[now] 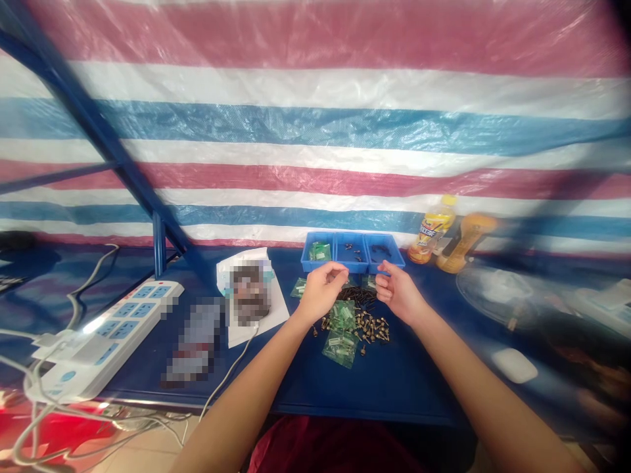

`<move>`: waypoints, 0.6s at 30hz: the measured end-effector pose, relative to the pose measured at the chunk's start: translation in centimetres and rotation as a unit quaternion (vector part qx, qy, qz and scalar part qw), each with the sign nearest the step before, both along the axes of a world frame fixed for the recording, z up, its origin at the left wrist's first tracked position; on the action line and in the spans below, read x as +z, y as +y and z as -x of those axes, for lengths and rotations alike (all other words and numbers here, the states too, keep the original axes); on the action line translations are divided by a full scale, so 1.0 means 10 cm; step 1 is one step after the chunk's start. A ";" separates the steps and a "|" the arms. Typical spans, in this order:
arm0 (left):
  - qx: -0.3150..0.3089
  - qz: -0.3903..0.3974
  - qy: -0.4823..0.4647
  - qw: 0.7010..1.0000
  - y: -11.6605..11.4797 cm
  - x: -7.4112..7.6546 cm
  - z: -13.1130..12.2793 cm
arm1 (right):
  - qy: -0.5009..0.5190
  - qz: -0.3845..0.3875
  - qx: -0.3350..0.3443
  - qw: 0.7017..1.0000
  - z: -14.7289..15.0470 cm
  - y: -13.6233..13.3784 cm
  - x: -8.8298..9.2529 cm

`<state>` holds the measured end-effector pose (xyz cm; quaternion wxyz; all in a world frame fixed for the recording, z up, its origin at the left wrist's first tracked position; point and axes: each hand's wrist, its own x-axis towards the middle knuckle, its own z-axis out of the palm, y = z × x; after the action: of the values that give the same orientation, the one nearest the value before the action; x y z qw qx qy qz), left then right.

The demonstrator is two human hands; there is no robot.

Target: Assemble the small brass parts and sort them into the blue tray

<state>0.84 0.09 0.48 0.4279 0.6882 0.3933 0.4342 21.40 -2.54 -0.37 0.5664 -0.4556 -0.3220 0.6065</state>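
Observation:
My left hand point(321, 288) is raised over the blue table point(394, 381), its fingers curled into a pinch on something too small to make out. My right hand point(397, 289) hovers close beside it, fingers bent and pinched together, what it holds hidden. Below both hands lies a heap of small green circuit boards point(341, 332) and brass connectors point(371, 324) with dark screws. Just behind the hands stands a blue three-compartment tray point(353, 251) holding green boards at left and small parts in the middle and right compartments.
A white power strip point(106, 335) with cables lies at the left. White paper point(269, 309) sits left of the pile. Two orange drink bottles point(434, 230) stand right of the tray. A striped tarp point(315, 118) hangs behind. A white mouse-like object point(514, 365) lies at right.

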 end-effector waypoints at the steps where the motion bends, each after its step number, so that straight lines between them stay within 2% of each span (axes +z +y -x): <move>1: 0.000 0.001 -0.001 1.000 0.00 0.00 0.00 | -0.043 -0.013 -0.002 0.999 -0.03 0.00 0.00; 3: -0.001 0.002 -0.002 1.000 0.00 0.01 0.00 | -0.168 -0.052 -0.002 0.984 -0.10 0.00 0.02; 4: -0.002 0.002 -0.001 1.000 -0.01 0.02 0.01 | -0.244 -0.074 0.006 0.967 -0.15 -0.02 0.03; 7: -0.003 -0.003 0.008 1.000 -0.03 0.03 0.01 | -0.444 -0.134 0.102 0.880 -0.30 -0.08 0.05; 9: -0.002 -0.005 0.014 1.000 -0.04 0.04 0.01 | -0.493 -0.137 0.185 0.839 -0.36 -0.12 0.04; 11: 0.001 -0.007 0.021 1.000 -0.04 0.03 0.01 | -0.512 -0.128 0.234 0.817 -0.38 -0.14 0.01; 18: 0.002 -0.009 0.027 1.000 -0.03 0.03 0.01 | -0.592 -0.130 0.214 0.766 -0.33 -0.12 -0.04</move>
<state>0.69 -0.23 0.83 0.4099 0.7031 0.4019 0.4197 24.66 -3.72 -0.74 0.1726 -0.5655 -0.7585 0.2741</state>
